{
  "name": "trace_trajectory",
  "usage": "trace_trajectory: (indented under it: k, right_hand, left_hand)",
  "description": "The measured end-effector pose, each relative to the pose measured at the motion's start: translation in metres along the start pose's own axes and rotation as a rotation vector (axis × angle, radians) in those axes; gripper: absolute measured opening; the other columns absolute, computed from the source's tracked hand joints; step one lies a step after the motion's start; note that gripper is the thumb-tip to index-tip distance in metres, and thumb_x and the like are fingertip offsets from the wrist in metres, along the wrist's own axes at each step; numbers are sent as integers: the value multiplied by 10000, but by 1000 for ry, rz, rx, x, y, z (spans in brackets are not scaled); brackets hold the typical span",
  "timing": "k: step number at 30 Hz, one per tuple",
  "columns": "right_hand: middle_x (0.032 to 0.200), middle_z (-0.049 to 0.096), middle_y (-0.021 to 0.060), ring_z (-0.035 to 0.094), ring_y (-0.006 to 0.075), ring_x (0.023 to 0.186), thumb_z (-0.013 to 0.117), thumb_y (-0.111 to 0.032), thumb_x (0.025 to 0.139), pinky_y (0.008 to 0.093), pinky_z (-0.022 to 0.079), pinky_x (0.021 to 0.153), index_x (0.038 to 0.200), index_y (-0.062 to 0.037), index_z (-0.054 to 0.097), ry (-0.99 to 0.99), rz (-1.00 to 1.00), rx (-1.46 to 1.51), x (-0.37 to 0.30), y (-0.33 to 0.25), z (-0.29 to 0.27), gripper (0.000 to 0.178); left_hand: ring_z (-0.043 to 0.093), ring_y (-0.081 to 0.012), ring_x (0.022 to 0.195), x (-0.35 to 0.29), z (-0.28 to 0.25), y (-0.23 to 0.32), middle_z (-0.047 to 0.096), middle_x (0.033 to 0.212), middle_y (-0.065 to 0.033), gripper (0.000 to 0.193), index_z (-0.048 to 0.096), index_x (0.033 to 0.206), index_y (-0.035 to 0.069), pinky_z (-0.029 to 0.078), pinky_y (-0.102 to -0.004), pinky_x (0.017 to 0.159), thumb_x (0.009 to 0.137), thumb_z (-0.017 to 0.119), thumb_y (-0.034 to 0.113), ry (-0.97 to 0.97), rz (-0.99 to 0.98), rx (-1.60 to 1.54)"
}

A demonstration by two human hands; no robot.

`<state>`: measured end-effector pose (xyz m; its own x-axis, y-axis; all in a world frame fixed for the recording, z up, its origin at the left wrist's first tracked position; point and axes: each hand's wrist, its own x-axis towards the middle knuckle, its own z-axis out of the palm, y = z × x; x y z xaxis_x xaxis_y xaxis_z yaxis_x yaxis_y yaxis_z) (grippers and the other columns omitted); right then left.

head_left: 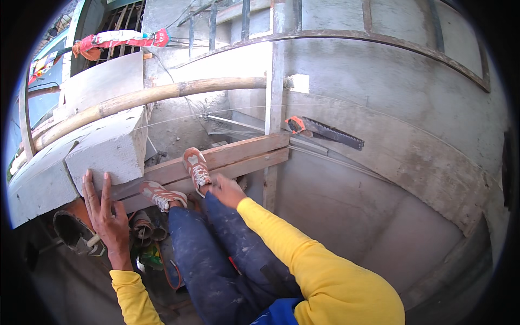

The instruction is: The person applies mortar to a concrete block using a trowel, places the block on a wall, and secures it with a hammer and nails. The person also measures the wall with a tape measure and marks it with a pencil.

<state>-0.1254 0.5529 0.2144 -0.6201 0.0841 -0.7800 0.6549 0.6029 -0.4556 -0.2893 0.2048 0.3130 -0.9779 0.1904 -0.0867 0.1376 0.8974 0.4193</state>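
Where the white block lies at the left, end to end with a pale neighbouring block, its long axis slants from lower left up toward the right, in line with the row. Its free end points right, toward the wooden planks, and its broad, rough side faces the person, with a dark seam marking the joint. The left hand is raised below it, two fingers stretched upward and held apart, their tips against the lower part of that side, the thumb standing clear. The right hand hangs beside the knee, near one of the shoes; it is blurred, and I cannot tell whether its fingers pinch anything. Behind the block, a bamboo pole runs in much the same slanting direction. Well apart, on the ledge at the right, a handsaw lies with its orange handle to the left and its dark blade pointing right and slightly down
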Motion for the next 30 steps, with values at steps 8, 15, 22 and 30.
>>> trace_trajectory:
  k: [8,15,22,30]
  right_hand:
    - [1509,506,281,587,544,1288,765,-458,918,563,477,1115,1450,-100,555,-577,259,-470,-84,28,-12,674]
    - [1433,512,262,640,504,1236,814,-487,866,545,533,1055,1492,-128,504,-548,100,-604,-74,29,-1,786]
    - [1498,542,264,601,477,1326,730,-551,912,533,496,1104,1551,-156,504,-674,157,-801,-59,-2,-8,785]
    - [1195,696,224,680,431,1118,687,-313,985,530,543,955,1287,-84,660,-451,-309,-751,-12,-30,45,380]
  left_hand:
    - [397,-403,1548,2,8,13,459,1652,-165,752,631,1502,149,347,-486,1249,817,544,-150,52,-16,-25]
    - [503,-421,1430,4,-15,36,497,1600,-221,623,641,1461,84,388,-493,1203,851,639,-49,25,-131,-18]
    - [552,-443,1381,-121,-29,41,568,1502,-259,540,616,1438,8,444,-477,1153,917,746,72,28,-443,-292]
    - [337,-515,1532,-304,-13,91,346,1668,-291,837,534,1551,79,391,-530,1209,919,727,593,-657,-962,-447]
